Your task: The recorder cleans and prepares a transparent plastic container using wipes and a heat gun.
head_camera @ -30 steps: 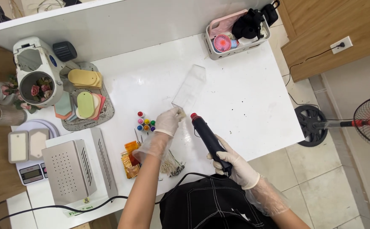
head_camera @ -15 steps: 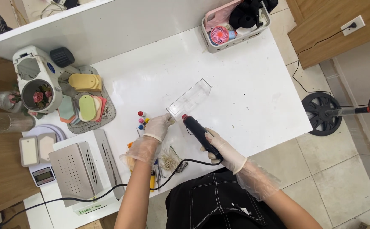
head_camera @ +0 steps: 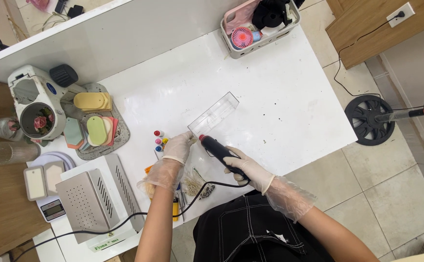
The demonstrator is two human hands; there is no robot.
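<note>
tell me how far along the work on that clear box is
Done: the clear box lies on the white table, and the tool's cord already runs off to the left. In hand: the left hand steadies the box's near end while the right hand holds the black corded tool, its red tip at that end. Left: no mark shows on the box, so it looks early.

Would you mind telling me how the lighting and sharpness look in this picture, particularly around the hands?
Head view: even, soft daylight with only faint shadows; the glossy white table shows mild sheen, no harsh glare. The gloved left hand at the clear plastic rectangular box and the gloved right hand gripping the black corded heat tool are sharp. Wide-angle bending shows toward the frame edges.
</note>
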